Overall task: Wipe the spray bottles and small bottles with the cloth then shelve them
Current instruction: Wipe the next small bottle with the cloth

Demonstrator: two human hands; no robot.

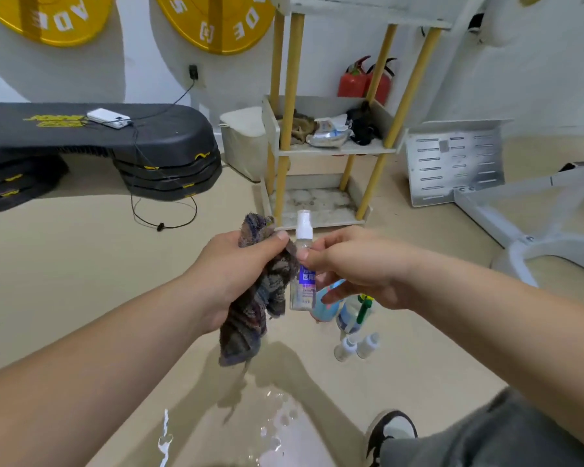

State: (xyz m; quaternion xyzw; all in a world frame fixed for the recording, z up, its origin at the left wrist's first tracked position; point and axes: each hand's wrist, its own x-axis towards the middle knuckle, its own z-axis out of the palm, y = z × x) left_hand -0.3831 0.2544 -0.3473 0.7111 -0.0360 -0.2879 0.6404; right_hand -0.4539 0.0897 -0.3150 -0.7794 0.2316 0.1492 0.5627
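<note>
Above floor | left hand grips cloth | right hand pinches spray bottle | blue label, perhaps Chinese characters, illegible

left yellow disc: "ADE", inverted | right yellow disc: "5", "DE", inverted | spray bottle, blue label: "医用", remainder blurred | black step platform, yellow logo: illegible
</note>
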